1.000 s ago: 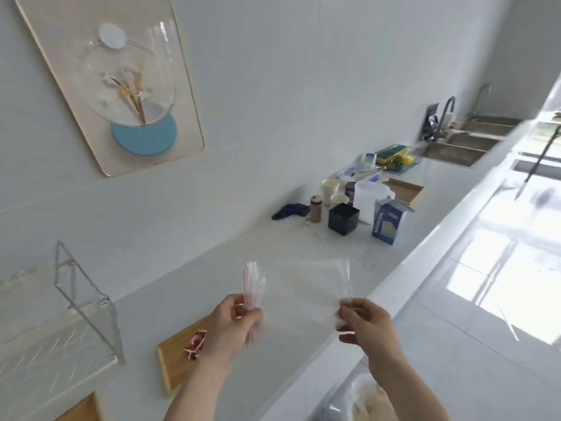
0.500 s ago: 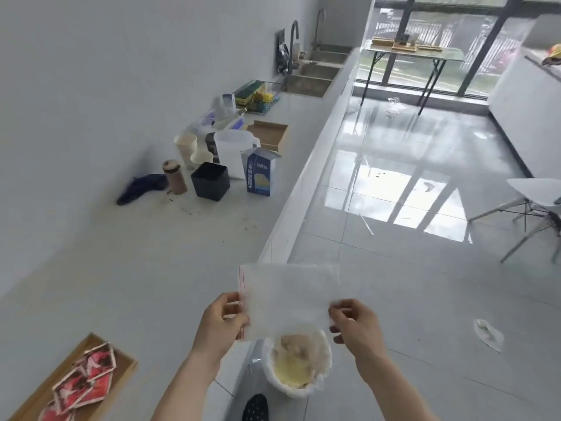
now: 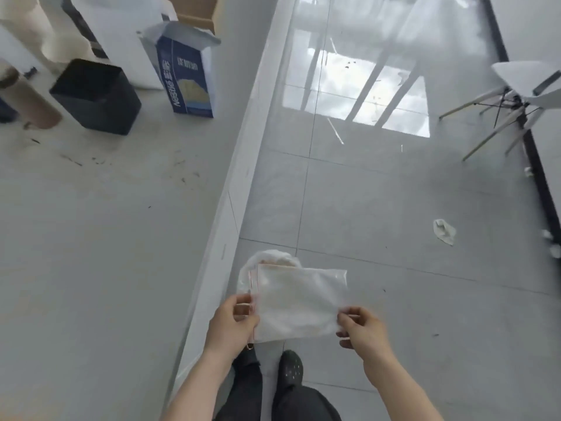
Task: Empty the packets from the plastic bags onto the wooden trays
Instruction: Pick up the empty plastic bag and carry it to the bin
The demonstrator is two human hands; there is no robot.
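Both hands hold a clear, empty-looking plastic bag (image 3: pixel 299 302) with a red zip strip on its left edge, flat over the floor beside the counter. My left hand (image 3: pixel 232 325) pinches the zip-strip side; my right hand (image 3: pixel 362 331) pinches the lower right corner. Right under the bag stands a white-lined bin (image 3: pixel 267 259), mostly hidden by it. No wooden tray or packets are in view.
The white counter (image 3: pixel 106 238) fills the left, with its edge running diagonally. At its far end stand a blue carton (image 3: pixel 188 86), a black square pot (image 3: pixel 94 97) and a white jug (image 3: pixel 121 34). A crumpled scrap (image 3: pixel 444 231) lies on the tiled floor, a white chair (image 3: pixel 522 92) at right.
The view has swung down from the counter to the floor. The bag, held in both hands throughout, now hangs lower, right over the bin. The tray with red packets has left the view.
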